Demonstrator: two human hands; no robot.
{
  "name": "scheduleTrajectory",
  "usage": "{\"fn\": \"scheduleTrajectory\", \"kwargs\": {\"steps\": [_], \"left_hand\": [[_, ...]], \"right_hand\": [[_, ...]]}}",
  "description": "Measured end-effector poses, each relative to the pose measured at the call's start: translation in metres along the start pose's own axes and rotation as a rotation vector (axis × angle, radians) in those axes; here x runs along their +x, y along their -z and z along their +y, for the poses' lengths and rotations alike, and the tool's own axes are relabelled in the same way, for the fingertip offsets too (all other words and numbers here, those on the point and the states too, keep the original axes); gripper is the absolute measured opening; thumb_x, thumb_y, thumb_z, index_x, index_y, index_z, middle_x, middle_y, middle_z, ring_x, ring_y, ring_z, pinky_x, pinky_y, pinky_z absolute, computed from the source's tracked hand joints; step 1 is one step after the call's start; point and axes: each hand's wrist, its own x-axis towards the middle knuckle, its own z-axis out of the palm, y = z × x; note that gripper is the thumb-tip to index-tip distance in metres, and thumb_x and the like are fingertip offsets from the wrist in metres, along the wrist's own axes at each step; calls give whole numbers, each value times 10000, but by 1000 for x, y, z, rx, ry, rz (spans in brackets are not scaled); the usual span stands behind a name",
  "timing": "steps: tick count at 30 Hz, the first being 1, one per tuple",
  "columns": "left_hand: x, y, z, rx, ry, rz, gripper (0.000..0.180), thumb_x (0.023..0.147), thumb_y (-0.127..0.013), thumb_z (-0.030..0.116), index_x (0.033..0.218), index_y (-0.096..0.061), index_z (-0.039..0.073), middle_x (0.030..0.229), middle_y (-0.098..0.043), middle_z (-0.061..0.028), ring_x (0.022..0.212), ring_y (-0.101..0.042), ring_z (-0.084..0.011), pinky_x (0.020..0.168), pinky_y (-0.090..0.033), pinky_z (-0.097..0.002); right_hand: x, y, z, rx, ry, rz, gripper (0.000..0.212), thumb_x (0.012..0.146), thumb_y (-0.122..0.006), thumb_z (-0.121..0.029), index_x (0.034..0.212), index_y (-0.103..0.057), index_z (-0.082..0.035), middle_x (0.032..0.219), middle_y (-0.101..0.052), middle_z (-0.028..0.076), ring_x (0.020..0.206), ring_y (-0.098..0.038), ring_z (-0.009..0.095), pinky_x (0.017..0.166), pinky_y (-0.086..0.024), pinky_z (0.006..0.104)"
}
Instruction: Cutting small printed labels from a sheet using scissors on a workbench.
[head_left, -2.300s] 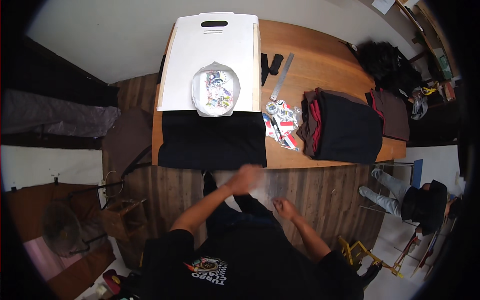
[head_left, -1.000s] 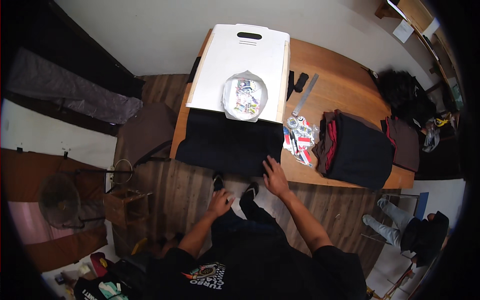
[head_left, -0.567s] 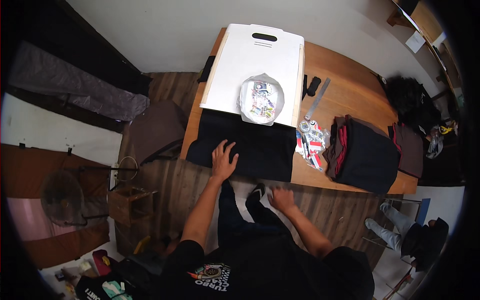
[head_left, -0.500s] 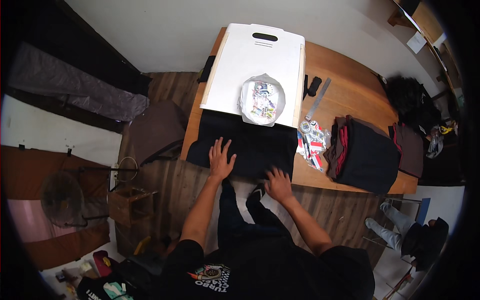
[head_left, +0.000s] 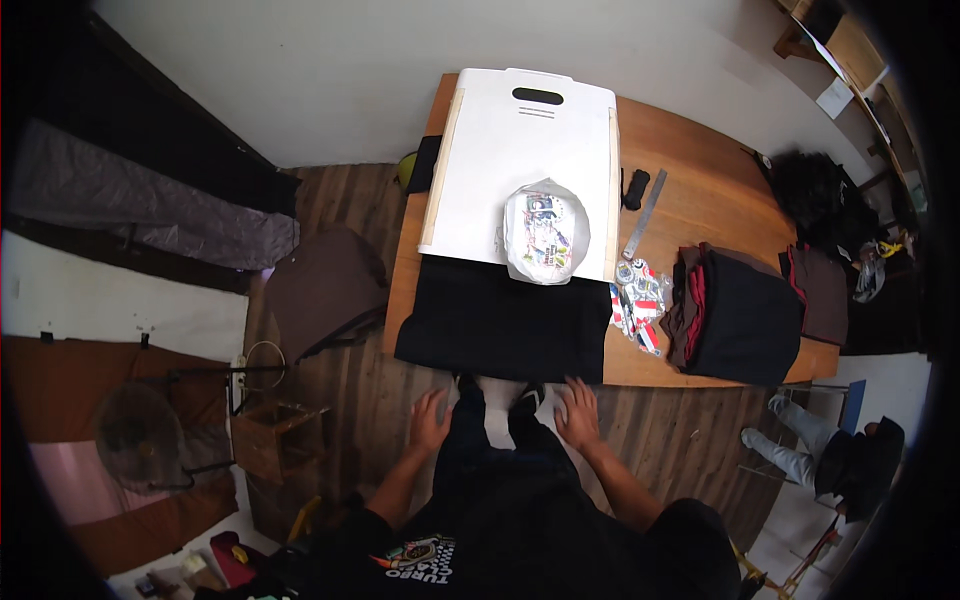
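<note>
Black cloth (head_left: 503,322) lies flat on our worktop (head_left: 700,190); our left hand (head_left: 430,422) and right hand (head_left: 578,414) hover below it, fingers apart, empty.

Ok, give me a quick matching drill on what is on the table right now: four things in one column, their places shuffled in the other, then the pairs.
Things:
1. black cloth
2. bag of stickers
3. metal ruler
4. folded dark garments

Places:
A. on the white board
B. right end of the table
C. spread flat at the near edge, in front of both hands
D. lying just right of the board

Pairs: 1-C, 2-A, 3-D, 4-B

The left hand and right hand are open, below the table edge, holding nothing.
</note>
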Motion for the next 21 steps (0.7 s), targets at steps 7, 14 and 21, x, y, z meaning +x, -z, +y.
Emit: {"fn": "scheduleTrajectory", "kwargs": {"steps": [7, 14, 21], "left_hand": [[152, 32, 49, 3, -348, 212, 566, 965, -640, 240, 1484, -447, 126, 1505, -413, -169, 1358, -434, -387, 1115, -343, -506], [105, 29, -23, 457, -417, -158, 691, 1017, -482, 470, 1616, -221, 247, 1690, -84, -131, 1555, -72, -352, 1242, -66, -529], [38, 85, -51, 267, -332, -241, 535, 981, -589, 341, 1476, -486, 164, 1619, -288, -144, 1430, -351, -377, 1166, -267, -532]], "right_hand": [[172, -17, -89, 4, 126, 277, 582, 884, -611, -112, 1455, -502, -140, 1590, -332, 160, 1482, -277, 388, 1214, -211, 533], [44, -92, -31, -224, -361, 190, 637, 984, -535, -278, 1579, -324, -193, 1652, -239, 118, 1511, -226, 364, 1217, -165, 552], [-24, -64, -34, -36, -775, 529, 466, 984, -557, -232, 1410, -503, -49, 1473, -453, 239, 1351, -432, 429, 1136, -319, 520]]}}
